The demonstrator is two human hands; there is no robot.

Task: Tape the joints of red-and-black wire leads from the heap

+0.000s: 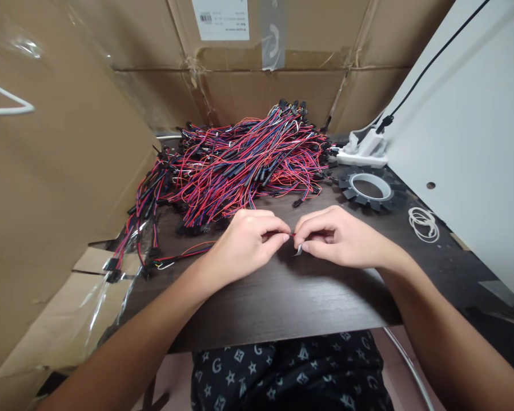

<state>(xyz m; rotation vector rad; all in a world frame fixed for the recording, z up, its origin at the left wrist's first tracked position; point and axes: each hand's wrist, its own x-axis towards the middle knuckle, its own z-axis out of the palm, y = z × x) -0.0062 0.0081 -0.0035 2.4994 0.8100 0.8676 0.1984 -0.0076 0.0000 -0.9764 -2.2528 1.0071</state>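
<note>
Closed in a pinch near the middle of the frame: the left hand (252, 237), thumb and forefinger tips pressed together on a thin red-and-dark insulated wire (292, 234). Also closed, just to the right: the right hand (340, 235), fingers curled, thumb and forefinger pinching a small grey strip of tape (298, 250). Visible of the wire: only a short stretch in the narrow gap between both sets of fingertips, long axis nearly level across the frame, from hand to hand. Just below this stretch, at the right fingertips: the strip, free end hanging toward the lower left, apart from the left hand. Clearly nearer to the strip: the right hand. Contact between wire and strip: impossible to tell behind the right fingers.

Left of centre, running in behind the left wrist: a loose red-and-dark wire bundle (191, 253), any link to the pinched wire hidden by the hand. Upper centre, just beyond the left hand: a large tangled heap of red, blue and black cables (240, 165). Right of centre, beyond the right hand: a white-cored ring with dark grey strips fanned around the rim (361, 200). Beneath: a dark brown wood-grain tabletop (291, 308).
</note>
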